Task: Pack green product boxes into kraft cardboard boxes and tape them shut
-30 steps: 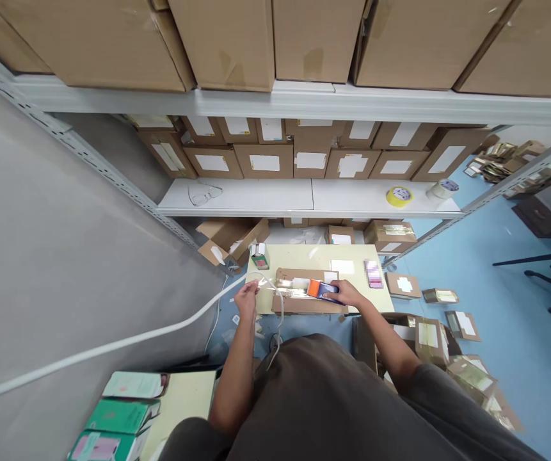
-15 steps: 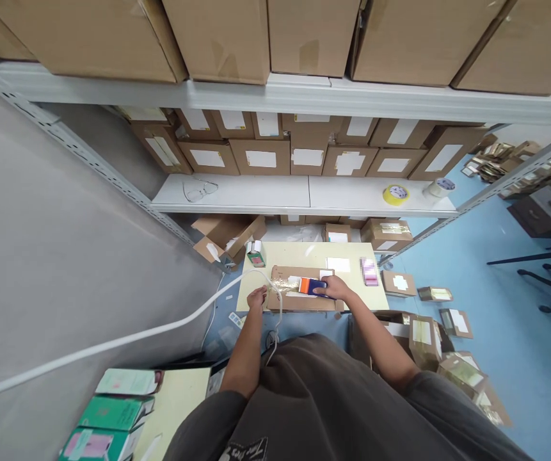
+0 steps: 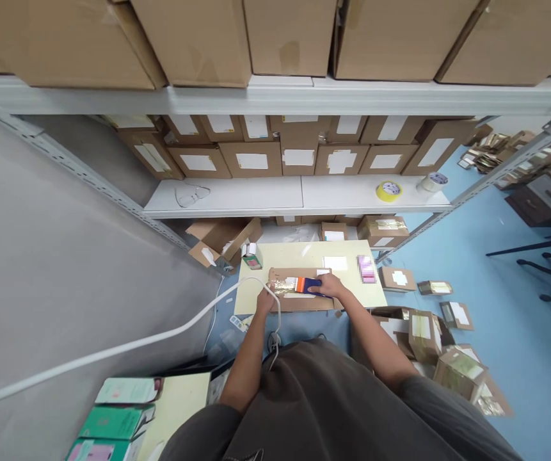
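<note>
A brown cardboard box (image 3: 304,306) lies on the pale yellow table in front of me. Shiny clear tape (image 3: 282,285) runs across its left part. My right hand (image 3: 329,285) is closed around a dark-blue and orange box-like object (image 3: 308,285), held over the cardboard; I cannot make out its exact kind. At the cardboard's left edge is my left hand (image 3: 265,299), its fingers curled together close to the tape's end. Whatever those fingers pinch is too small to make out. A white cable-like tube (image 3: 198,315) passes in front of this hand.
On the yellow table (image 3: 256,301) stand a green-and-white carton (image 3: 252,256) and a pink pack (image 3: 366,269). A yellow tape roll (image 3: 389,191) and glasses (image 3: 191,194) rest on the shelf (image 3: 256,193). Cardboard boxes (image 3: 425,336) crowd the floor at right.
My left hand has moved right and up, onto the cardboard's left edge. The right hand still holds the blue and orange object over the box. The camera view has shifted slightly.
</note>
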